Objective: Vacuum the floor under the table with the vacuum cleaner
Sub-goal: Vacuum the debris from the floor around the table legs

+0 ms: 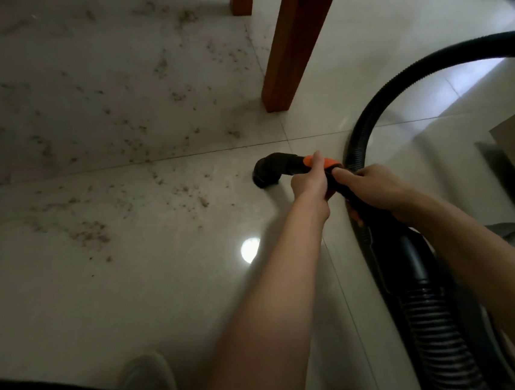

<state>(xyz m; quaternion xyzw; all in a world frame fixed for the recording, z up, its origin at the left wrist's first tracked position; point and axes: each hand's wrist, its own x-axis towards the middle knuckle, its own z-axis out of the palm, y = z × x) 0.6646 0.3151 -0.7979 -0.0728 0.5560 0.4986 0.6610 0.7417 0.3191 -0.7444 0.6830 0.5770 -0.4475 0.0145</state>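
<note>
Head cam, looking down at the floor (134, 301), pale glossy tiles with a round light reflection in the middle. Both hands are on the vacuum's black nozzle tube (281, 165). The left hand (310, 183) is wrapped around the front part, right at the orange collar (328, 160), fingers curled round it. The right hand (372, 191) grips the tube just behind, thumb on top, fingers curled underneath. The tube's bent end points down at the tile, touching or almost touching, hard to say which.

The ribbed black hose (397, 93) loops up and off to the right, then comes back down past the right forearm. Brownish crumbs and dust (90, 233) are scattered all over the tiles to the left and ahead of the nozzle. Two reddish wooden table legs (292, 43) stand further ahead, the nearer one close to the hose loop. A light-coloured shoe (148, 378) shows at the bottom.
</note>
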